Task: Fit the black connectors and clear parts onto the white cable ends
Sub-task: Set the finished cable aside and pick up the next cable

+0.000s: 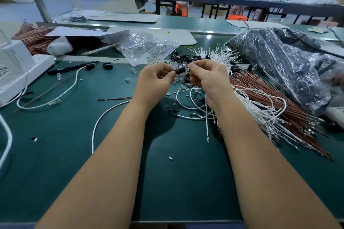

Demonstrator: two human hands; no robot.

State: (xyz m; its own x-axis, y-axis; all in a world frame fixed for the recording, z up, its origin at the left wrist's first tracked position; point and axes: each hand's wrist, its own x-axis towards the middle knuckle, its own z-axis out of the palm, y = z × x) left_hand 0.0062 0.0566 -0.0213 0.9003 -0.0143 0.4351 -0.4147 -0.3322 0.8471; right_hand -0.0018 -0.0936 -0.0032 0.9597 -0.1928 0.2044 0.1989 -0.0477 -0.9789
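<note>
Both hands meet over the green table. My left hand [155, 78] and my right hand [206, 76] pinch a short black connector [180, 70] between their fingertips, one at each end. Just behind them lies a pile of loose black connectors [183, 57] mixed with small clear parts [176, 66]. A bundle of white cables [255, 104] spreads to the right, its bare ends fanning out behind the pile. A white cable [188, 105] loops on the table under my right hand; whether it reaches the held connector is hidden.
A clear bag of clear parts [147, 46] lies behind the hands. Red-brown wires [275, 102] and a large plastic bag of black parts [279, 65] fill the right side. A white device [16, 67], a black pen [70, 68] and a fitted white cable [61, 91] sit left.
</note>
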